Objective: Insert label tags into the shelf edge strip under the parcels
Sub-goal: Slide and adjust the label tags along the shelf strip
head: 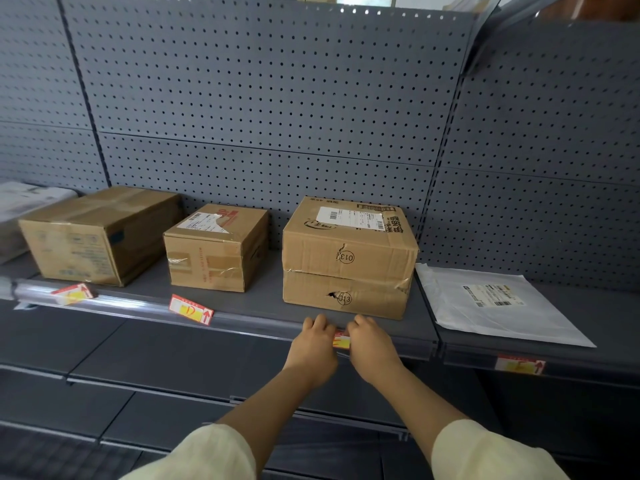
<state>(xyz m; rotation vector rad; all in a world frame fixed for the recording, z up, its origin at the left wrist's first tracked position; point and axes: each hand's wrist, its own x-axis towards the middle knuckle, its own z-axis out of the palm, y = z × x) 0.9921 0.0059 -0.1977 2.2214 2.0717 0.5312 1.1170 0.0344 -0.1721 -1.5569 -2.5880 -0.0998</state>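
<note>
Holding the label tag (341, 340) by its short ends, left hand (313, 344) and right hand (372, 344) both have fingers curled, pinching it just below the box marked 013 (346, 296), at the edge strip (242, 320). Thin, light, bendy card I'd guess, so grip the ends. Its long axis runs along the strip; can't tell which way the print faces.

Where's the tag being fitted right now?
Head view, centre-right: the label tag is held between the left hand and right hand at the shelf edge strip, below the 013 boxes.
</note>
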